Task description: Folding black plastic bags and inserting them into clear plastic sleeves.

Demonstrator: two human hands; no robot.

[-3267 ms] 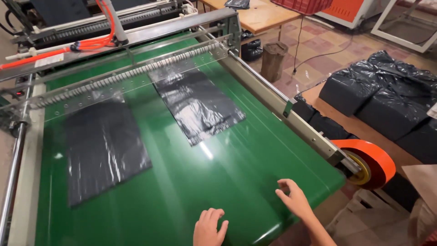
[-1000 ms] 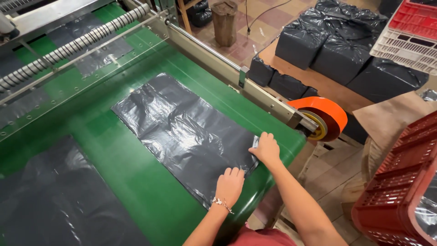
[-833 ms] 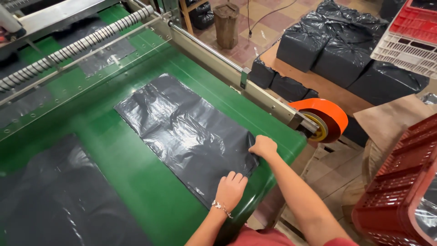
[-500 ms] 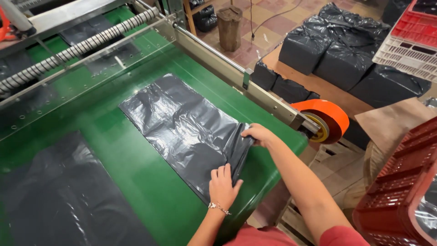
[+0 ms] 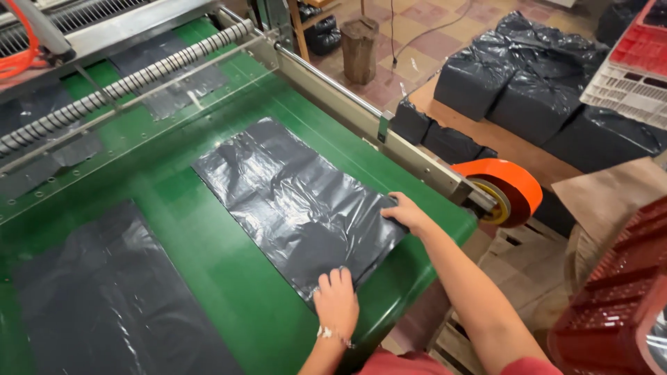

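Head view: a black plastic bag (image 5: 299, 198) lies flat at the near end of the green conveyor belt (image 5: 208, 278), within arm's reach of the belt's rounded edge. The left hand (image 5: 336, 300) rests palm-down on the bag's near corner, fingers together and flat, seemingly pinning the thin film, while the right hand (image 5: 406, 212) curls over the far near-side corner with the film bunched under its fingers. A second black bag (image 5: 104, 298) lies apart on the belt to the left; an orange wheel (image 5: 504, 191) sits just beside the belt end.
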